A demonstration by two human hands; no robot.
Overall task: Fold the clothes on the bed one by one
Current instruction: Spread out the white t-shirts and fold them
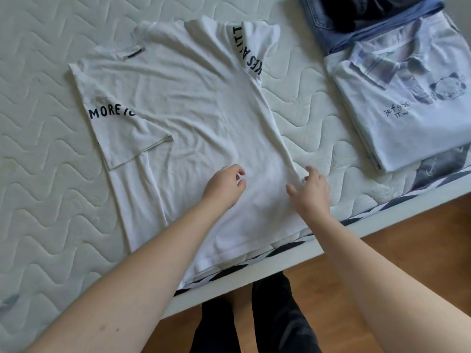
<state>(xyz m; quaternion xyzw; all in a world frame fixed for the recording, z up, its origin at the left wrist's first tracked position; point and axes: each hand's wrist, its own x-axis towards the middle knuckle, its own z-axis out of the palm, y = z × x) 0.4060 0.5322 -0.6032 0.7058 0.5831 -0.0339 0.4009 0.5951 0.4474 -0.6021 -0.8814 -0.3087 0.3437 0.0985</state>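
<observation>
Lying creased on quilted mattress [51,72], white cotton T-shirt [193,110], left hand [225,184] loosely curled, right hand [311,189] pinching its folded edge

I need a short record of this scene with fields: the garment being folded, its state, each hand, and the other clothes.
garment: white T-shirt with black lettering, on the mattress
state: both sides folded inward, bottom hem at the bed edge
left hand: over the lower shirt, fingers loosely curled
right hand: fingers on the shirt's right folded edge
other clothes: folded pile, upper right
</observation>
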